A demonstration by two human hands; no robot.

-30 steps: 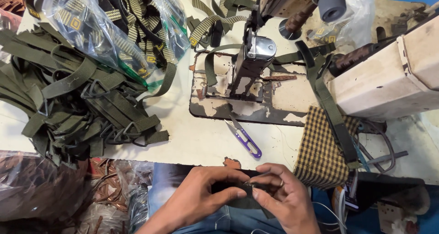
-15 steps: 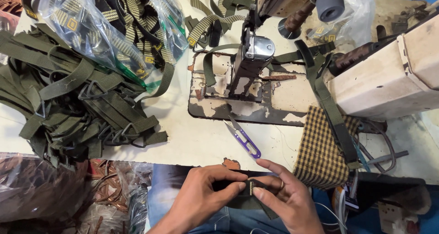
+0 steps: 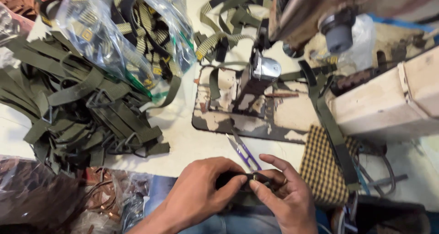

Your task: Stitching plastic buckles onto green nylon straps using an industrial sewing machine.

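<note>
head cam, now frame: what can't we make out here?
- Dark strap piece between the left hand and right hand: fingers cover most of it, so its shape and hardware are unclear.
- Snips: lower end hidden behind the hands.
- Sewing machine: upper body cut off by the top edge and blurred.
- Bag contents: glare on the plastic hides detail.
- Needle area: too small to tell.

straps (image 3: 82,106): olive green | snips (image 3: 247,152): purple | cloth (image 3: 325,170): yellow-black check
</note>
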